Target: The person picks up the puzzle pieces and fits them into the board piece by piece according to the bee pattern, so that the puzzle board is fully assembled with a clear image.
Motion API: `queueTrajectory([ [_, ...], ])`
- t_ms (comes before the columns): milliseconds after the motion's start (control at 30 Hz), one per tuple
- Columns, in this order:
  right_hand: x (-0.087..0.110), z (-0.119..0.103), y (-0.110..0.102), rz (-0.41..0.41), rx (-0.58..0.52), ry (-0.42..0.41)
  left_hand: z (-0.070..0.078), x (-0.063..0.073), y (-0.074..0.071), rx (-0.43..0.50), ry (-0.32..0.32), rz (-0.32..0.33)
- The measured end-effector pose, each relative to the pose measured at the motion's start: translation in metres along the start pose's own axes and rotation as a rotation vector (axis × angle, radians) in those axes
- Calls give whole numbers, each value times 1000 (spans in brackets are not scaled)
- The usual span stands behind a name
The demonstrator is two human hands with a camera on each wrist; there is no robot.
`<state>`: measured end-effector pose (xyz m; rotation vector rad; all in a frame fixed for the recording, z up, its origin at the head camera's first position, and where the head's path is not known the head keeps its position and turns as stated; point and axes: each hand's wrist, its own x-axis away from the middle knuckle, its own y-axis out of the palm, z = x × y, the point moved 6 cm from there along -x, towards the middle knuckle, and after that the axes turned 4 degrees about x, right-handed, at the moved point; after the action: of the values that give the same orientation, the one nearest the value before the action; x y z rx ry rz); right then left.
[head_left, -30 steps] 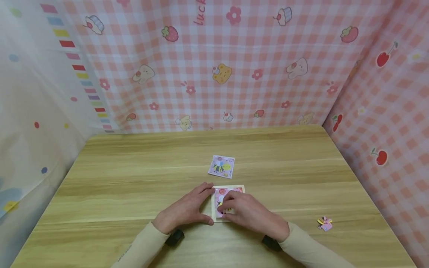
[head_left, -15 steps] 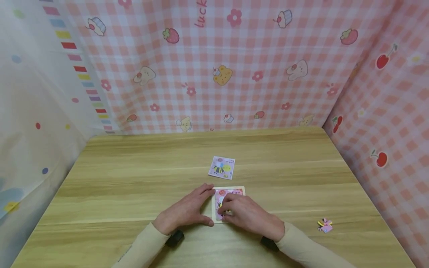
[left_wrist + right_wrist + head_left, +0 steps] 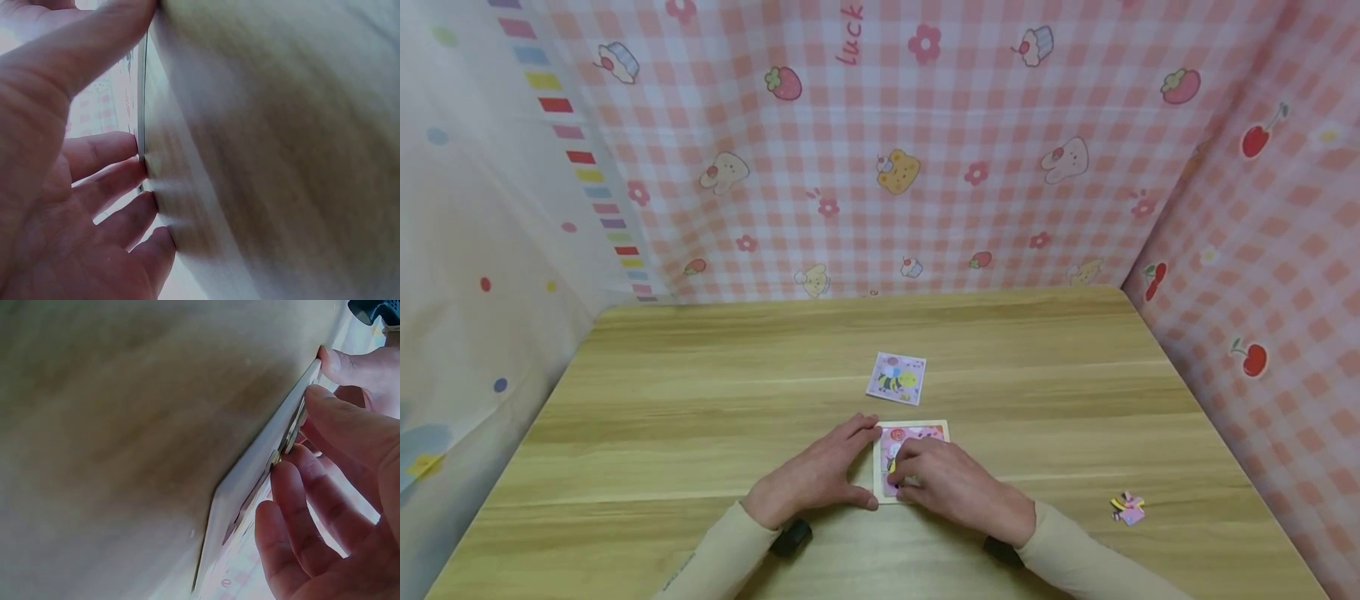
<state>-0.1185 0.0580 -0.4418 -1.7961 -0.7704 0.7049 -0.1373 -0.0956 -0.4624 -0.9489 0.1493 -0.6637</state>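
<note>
Pieces [image 3: 1128, 510] are lying unplaced; uncurled left hand [image 3: 816, 471] is bracing part-filled frame [image 3: 877, 467], right hand [image 3: 955, 483] pinching another piece [image 3: 292, 439] there.

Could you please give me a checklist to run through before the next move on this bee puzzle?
1. Puzzle tray steadied: ok; the left hand touches its left edge.
2. Bee picture card readable as a guide: ok; it lies face up beyond the tray, uncovered.
3. Loose puzzle pieces out of the way: ok; they lie to the right, apart from both hands.
4. All pieces in the tray: not ok; those loose ones lie outside it.
5. Area under the right hand lying flush: cannot tell; the hand covers much of it.
</note>
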Motion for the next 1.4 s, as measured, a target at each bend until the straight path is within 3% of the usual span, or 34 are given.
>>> queueTrajectory([
  [500, 3, -5, -3, 33, 67, -74, 2, 0, 1, 2, 11, 6],
  [1400, -1, -5, -5, 29, 35, -28, 1, -2, 1, -19, -21, -21],
])
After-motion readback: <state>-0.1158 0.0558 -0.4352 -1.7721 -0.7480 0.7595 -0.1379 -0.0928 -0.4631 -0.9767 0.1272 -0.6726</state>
